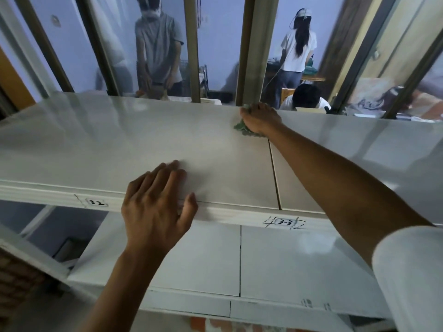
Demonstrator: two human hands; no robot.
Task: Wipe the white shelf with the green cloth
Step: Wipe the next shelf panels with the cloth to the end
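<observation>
The white shelf [119,144] runs across the view at chest height, its glossy top made of panels with a seam right of centre. My right hand [260,117] reaches to the far edge of the shelf and presses a crumpled green cloth [241,128] onto the surface; only a bit of cloth shows at the hand's left side. My left hand [157,202] lies flat with fingers spread on the near edge of the shelf, holding nothing.
A lower white shelf [287,259] sits beneath, with handwritten labels on the upper shelf's front lip [285,222]. Metal uprights [253,49] rise behind the shelf. Beyond them stand two people [297,51], and a third sits [305,97].
</observation>
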